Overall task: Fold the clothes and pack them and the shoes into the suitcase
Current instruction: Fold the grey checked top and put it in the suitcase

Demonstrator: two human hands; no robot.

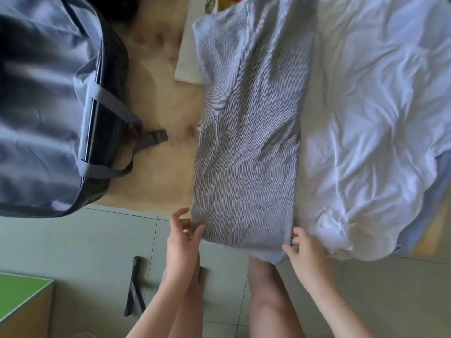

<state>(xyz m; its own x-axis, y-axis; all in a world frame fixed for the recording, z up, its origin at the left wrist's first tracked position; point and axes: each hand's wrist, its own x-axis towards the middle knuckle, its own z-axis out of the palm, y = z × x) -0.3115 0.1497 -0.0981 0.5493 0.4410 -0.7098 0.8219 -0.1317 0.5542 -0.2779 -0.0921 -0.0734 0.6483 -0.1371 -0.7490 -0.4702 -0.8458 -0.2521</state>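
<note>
A grey-blue striped garment [246,132] lies lengthwise on the pale wooden table [156,162], folded into a long narrow strip, its near end hanging over the table edge. My left hand [183,236] pinches the near left corner of that end. My right hand [301,250] pinches the near right corner. An open suitcase with grey-blue lining [44,106] sits at the left of the table, straps and a buckle [158,136] hanging out of it.
A crumpled white cloth [375,132] covers the right side of the table, touching the garment's right edge. A white pad [188,57] lies at the far middle. On the tiled floor lie a dark strap [134,289] and a green-topped box [22,296].
</note>
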